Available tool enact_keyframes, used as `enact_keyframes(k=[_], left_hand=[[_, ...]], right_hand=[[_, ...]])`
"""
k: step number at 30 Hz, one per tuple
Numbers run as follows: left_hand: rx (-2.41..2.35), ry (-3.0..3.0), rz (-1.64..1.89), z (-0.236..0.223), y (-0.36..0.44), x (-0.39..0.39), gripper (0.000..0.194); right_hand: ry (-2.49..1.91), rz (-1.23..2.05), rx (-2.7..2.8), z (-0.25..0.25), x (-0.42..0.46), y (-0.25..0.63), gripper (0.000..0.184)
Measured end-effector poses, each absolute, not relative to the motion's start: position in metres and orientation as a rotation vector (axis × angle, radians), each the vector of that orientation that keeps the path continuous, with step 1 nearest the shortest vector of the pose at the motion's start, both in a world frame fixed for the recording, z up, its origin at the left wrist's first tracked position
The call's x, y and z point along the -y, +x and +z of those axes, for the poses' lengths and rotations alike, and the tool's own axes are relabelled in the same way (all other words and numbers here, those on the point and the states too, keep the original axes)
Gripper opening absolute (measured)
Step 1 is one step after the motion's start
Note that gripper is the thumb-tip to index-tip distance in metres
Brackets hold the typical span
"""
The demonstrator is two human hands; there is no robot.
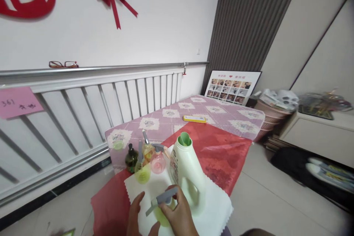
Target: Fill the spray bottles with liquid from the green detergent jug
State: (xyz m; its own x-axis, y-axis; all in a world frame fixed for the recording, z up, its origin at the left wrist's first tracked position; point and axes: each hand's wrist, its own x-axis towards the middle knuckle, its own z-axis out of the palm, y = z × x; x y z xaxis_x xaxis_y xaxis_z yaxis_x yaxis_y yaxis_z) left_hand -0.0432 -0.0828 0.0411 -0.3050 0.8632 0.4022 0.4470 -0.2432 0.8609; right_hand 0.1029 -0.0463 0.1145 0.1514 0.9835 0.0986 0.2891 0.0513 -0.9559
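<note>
My right hand (180, 212) pinches the grey trigger head of a round yellow-green spray bottle (161, 218) at the front of the white cloth (217, 201). My left hand (135, 217) is to the left of that bottle, thumb and fingers apart, holding nothing. Just beyond my right hand stands a large pale green jug (190, 169) with an open green spout and a side handle. Several small bottles cluster at the far left: a dark green pump bottle (131, 159), another yellow-green spray bottle (142, 174), an amber spray bottle (148, 151) and a pink spray bottle (158, 163).
Under the white cloth lies a red cloth (221, 151) on a table with a purple patterned cover (215, 109). A yellow-edged flat box (194, 118) and a small green disc (118, 145) lie farther back. A white radiator (124, 99) borders the left; pink baskets (272, 114) stand right.
</note>
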Motion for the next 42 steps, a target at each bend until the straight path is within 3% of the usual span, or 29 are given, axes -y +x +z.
enact_keyframes(k=[7, 11, 15, 22, 26, 29, 36, 39, 42], left_hand=[[-1.617, 2.260, 1.481, 0.129, -0.041, 0.064, 0.040], [-1.406, 2.790, 1.263, 0.175, -0.040, 0.054, 0.031], [-1.347, 2.891, 0.961, 0.201, -0.035, 0.052, 0.021], [-1.350, 2.920, 0.858, 0.196, -0.037, 0.053, 0.029], [-1.382, 2.824, 0.742, 0.195, -0.042, 0.051, 0.031], [-1.340, 2.758, 0.691, 0.196, -0.044, 0.048, 0.031], [-1.298, 2.657, 0.662, 0.200, -0.044, 0.038, 0.040], [-1.326, 2.745, 0.764, 0.196, -0.043, 0.035, 0.053], [-1.392, 2.815, 0.930, 0.188, -0.045, 0.037, 0.048]], right_hand=[[-1.350, 0.855, 1.274, 0.110, 0.049, 0.104, 0.024], [-1.303, 0.801, 1.287, 0.108, 0.050, 0.106, 0.019], [-1.276, 0.768, 1.320, 0.103, 0.048, 0.106, 0.021], [-1.303, 0.836, 1.408, 0.105, 0.048, 0.107, 0.026], [-1.249, 0.947, 1.516, 0.109, 0.052, 0.118, 0.051], [-1.204, 1.013, 1.620, 0.111, 0.053, 0.127, 0.059], [-1.095, 1.039, 1.683, 0.120, 0.053, 0.128, 0.038], [-1.199, 1.019, 1.591, 0.117, 0.053, 0.122, 0.035], [-1.296, 0.969, 1.519, 0.115, 0.054, 0.117, 0.032]])
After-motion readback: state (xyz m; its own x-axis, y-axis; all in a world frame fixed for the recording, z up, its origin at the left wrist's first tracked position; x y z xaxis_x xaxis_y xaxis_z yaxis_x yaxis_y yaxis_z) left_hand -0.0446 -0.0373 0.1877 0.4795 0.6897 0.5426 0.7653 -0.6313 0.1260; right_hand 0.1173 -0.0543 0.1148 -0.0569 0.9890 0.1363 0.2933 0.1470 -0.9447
